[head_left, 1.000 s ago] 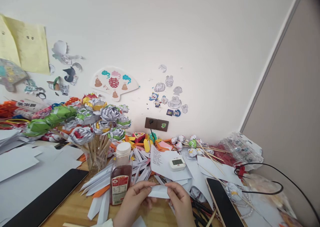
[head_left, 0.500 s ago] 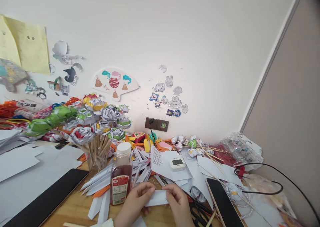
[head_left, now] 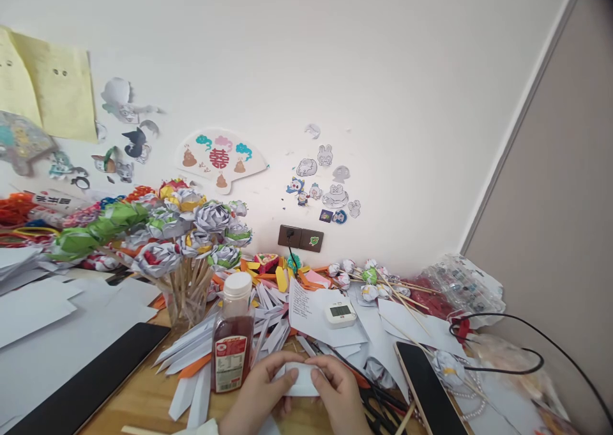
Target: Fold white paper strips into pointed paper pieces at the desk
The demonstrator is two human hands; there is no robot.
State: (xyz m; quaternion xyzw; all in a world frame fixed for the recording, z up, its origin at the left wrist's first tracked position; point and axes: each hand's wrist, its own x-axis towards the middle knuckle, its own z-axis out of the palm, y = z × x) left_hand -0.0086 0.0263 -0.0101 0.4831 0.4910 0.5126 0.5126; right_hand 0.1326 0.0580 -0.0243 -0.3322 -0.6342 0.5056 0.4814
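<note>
Bottom centre of frame: both hands meet over a small white paper piece (head_left: 301, 379). Left hand (head_left: 261, 393) grips its left end, thumb on top; right hand (head_left: 338, 393) pinches the right end, fingers curled over the upper edge. Paper's long axis runs left to right across the frame, roughly level; it looks folded, but the fingers cover both ends, so its outline is hard to make out. Wrists and forearms cut off by the lower edge; a bit of white sleeve (head_left: 204, 427) shows at lower left of the hands.

Paper held just above the wooden bench (head_left: 143, 400), close in front of the person.

Just left of the left hand: upright bottle (head_left: 232, 339) with white cap, dark red contents filling most of it, red label facing the camera. Further left and behind: clear glass jar (head_left: 184, 304) packed with wooden sticks carrying paper flowers (head_left: 191, 230), heads fanned toward the left.

Behind the hands: heap of folded white strips (head_left: 268, 320), some orange ones mixed in. Small white timer (head_left: 340, 312) lies on a sheet at centre. Black phone (head_left: 426, 387) at lower right, screen dark, lower end cut off. Black scissors (head_left: 378, 409) right of the right hand, partly hidden. Dark tablet (head_left: 90, 381) at lower left, corner out of frame.
</note>
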